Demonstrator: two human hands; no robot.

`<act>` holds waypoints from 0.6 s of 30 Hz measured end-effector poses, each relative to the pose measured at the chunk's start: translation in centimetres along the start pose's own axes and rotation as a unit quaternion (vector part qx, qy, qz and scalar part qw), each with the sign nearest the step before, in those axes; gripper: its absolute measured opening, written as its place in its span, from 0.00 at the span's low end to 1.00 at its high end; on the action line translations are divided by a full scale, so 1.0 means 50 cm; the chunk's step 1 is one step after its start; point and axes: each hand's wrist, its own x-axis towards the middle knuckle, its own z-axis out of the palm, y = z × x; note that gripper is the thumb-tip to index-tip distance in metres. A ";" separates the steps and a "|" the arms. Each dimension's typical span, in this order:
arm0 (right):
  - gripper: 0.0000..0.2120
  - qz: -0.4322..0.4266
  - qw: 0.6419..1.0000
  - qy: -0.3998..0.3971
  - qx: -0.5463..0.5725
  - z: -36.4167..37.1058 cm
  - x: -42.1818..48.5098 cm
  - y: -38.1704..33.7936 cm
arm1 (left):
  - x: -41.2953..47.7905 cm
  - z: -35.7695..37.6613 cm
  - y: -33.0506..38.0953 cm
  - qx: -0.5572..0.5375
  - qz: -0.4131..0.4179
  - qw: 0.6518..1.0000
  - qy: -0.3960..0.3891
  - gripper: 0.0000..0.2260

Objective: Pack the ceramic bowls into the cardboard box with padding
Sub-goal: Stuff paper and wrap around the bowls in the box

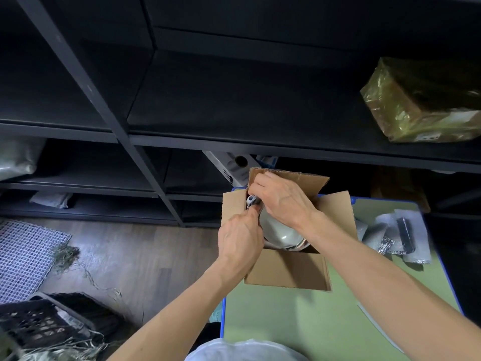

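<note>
Head view: an open cardboard box stands on a green surface with a blue edge, its flaps folded up and outward. Inside the box, toward its far side, lies a pale ceramic bowl, tilted, with something shiny showing beneath its lower rim. Both hands reach into the far left corner of the box. The right hand comes in over the bowl with its fingers curled down onto a small silvery strip of padding wedged between the bowl and the box wall. The left hand comes in over the left flap, its thumb and forefinger drawn together at the same strip, just below the right hand's fingertips; both seem to pinch it, though the exact hold is partly hidden.

To the right of the box, on the surface, lies a loose heap of silvery padding pieces. Behind the box rises a dark set of shelves, and a parcel wrapped in yellowish film sits on a shelf above and to the right of the box. Left of the box, down on the wooden floor, are a white mesh mat, a black crate and scattered straw strands.
</note>
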 end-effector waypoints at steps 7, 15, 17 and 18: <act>0.16 0.026 0.999 -0.043 0.009 -0.001 0.003 -0.008 | -0.004 -0.003 -0.004 -0.015 -0.001 1.000 -0.007 0.16; 0.17 0.040 0.987 -0.153 -0.023 -0.004 0.003 -0.012 | -0.005 -0.007 -0.003 -0.020 0.004 1.000 -0.009 0.14; 0.18 0.046 0.984 -0.169 -0.024 -0.004 0.008 -0.012 | -0.004 -0.008 -0.003 -0.014 0.001 1.000 -0.013 0.13; 0.18 0.041 0.985 -0.165 -0.025 -0.006 0.007 -0.013 | -0.004 -0.008 -0.003 -0.014 0.003 1.000 -0.013 0.13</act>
